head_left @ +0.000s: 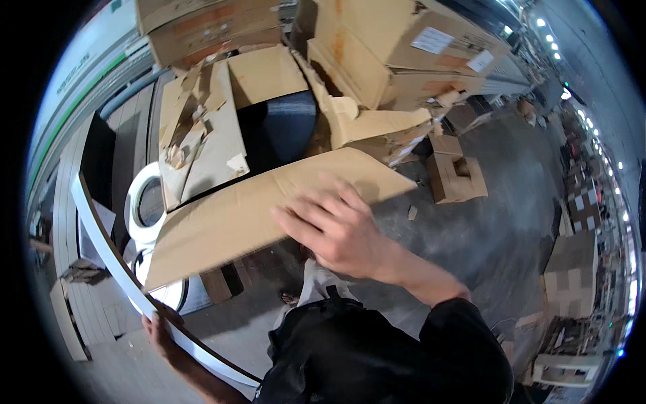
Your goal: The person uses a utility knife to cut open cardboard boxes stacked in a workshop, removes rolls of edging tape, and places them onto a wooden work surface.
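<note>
Reaching across with right hand (336, 229), fingers spread and loosely curled, lying on or just over near edge of large flat cardboard sheet (249, 209); blurred, so cannot tell whether fingers pinch the sheet or only touch it. Sheet tilted, its far right corner up by the torn boxes, lower left corner down near the white reels. Left hand (158, 330) low at lower left, wrapped around long curved white strip (101, 249), dark on its inner edge; strip running from lower centre up past the hand and arcing toward upper left. Fingers closed on strip, palm side hidden. Behind the sheet: torn open cardboard box (208, 114) with ragged flaps, dark black roll (286, 128) sitting inside it. White reel (145, 202) just left of the box, partly covered by the sheet; second white reel (165, 293) below it, under the sheet's lower corner. Stacked cardboard cartons (397, 54) at top, white labels on them. Small cardboard box (456, 176) standing alone on grey concrete floor (498, 229) to the right, scrap of cardboard beside it. Dark sleeve and dark clothing filling lower centre. More boxes stacked far right, along a row of ceiling lights.
</note>
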Motion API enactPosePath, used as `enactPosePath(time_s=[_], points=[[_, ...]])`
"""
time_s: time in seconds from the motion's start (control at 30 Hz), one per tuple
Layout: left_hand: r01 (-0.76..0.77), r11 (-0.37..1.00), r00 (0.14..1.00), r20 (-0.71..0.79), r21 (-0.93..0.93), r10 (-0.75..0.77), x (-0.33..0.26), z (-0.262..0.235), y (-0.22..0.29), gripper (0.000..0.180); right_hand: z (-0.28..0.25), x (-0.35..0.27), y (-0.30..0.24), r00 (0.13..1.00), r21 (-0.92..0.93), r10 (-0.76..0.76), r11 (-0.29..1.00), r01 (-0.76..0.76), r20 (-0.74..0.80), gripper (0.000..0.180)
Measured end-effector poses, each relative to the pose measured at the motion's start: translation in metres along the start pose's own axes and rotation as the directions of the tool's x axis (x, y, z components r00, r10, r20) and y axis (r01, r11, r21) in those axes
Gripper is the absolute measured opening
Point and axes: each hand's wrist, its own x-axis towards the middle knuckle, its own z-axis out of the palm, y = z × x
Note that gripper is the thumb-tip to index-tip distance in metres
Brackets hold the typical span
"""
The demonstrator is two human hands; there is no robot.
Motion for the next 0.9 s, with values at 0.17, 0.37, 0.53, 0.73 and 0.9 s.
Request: enactPosePath(time_s=[0.17, 0.37, 0.53, 0.73, 0.9], points=[[0.101, 0.986, 0.994, -0.060, 0.136, -0.093, -0.052, -0.013, 0.000, 0.031, 0.053, 0.072, 0.040, 0.908, -0.220, 0.064, 0.961, -0.168, -0.413, 0.054], [0.303, 0.940, 0.931, -0.261, 0.155, -0.257, -0.130, 0.021, 0.003, 0.033, 0.208, 0.094, 0.118, 0.897, 0.102, 0.440, 0.891, -0.443, 0.049, 0.063], [0.413, 0.890, 0.905, -0.190, 0.192, -0.379, -0.167, 0.019, -0.031, 0.043, 0.192, 0.054, 0.111, 0.923, 0.264, 0.333, 0.888, -0.376, 0.195, 0.053], [0.287, 0.938, 0.954, -0.149, 0.196, -0.261, -0.200, 0.168, -0.047, 0.034, 0.151, -0.149, 0.118, 0.966, 0.487, 0.229, 0.861, -0.145, -0.118, 0.037], [0.347, 0.882, 0.924, 0.044, 0.320, -0.380, -0.234, 0.267, -0.072, 0.027, 0.140, -0.348, 0.192, 0.702, 0.374, 0.509, 0.604, -0.703, 0.498, 0.037]])
